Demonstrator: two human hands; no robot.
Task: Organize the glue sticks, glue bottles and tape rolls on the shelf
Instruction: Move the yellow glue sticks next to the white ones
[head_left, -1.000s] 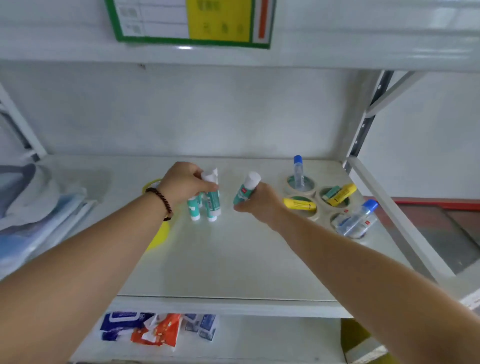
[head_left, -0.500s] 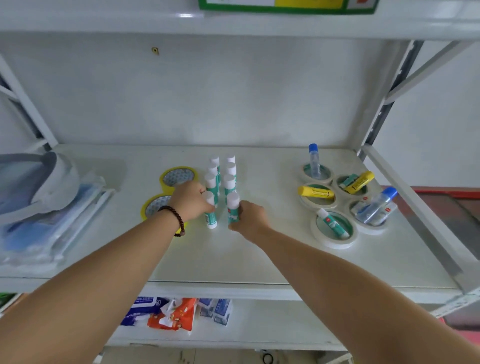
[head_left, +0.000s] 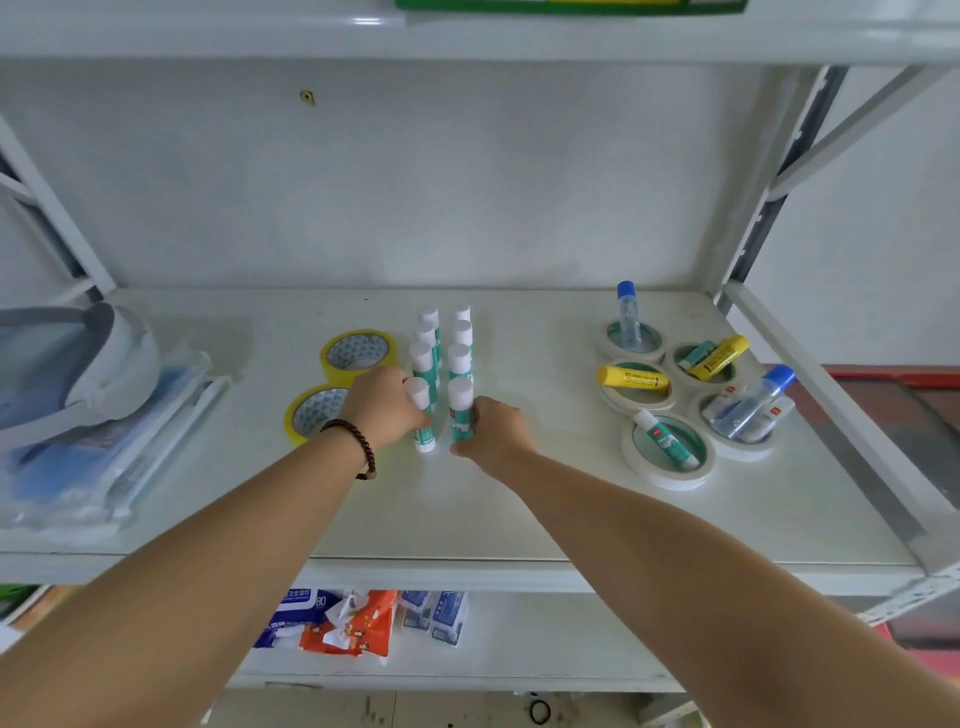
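Several teal glue sticks with white caps (head_left: 460, 343) stand upright in two rows in the middle of the white shelf (head_left: 467, 519). My left hand (head_left: 382, 410) grips the front stick of the left row (head_left: 421, 415). My right hand (head_left: 493, 431) grips the front stick of the right row (head_left: 461, 405). Two yellow tape rolls (head_left: 358, 351) lie flat left of the rows. At the right, white tape rolls (head_left: 667, 457) lie flat holding a teal glue stick (head_left: 665, 439), yellow glue sticks (head_left: 631, 378) and blue-capped glue bottles (head_left: 628, 312).
A stack of plastic-wrapped items (head_left: 88, 415) fills the shelf's left end. The metal upright and side rail (head_left: 810, 374) bound the right side. Packets (head_left: 343, 618) lie on the shelf below. A green-edged sign (head_left: 571, 5) hangs on the shelf above.
One second ago both hands held glue sticks in the air. Now those sticks stand on the shelf at the front of two rows, with both hands still around them.
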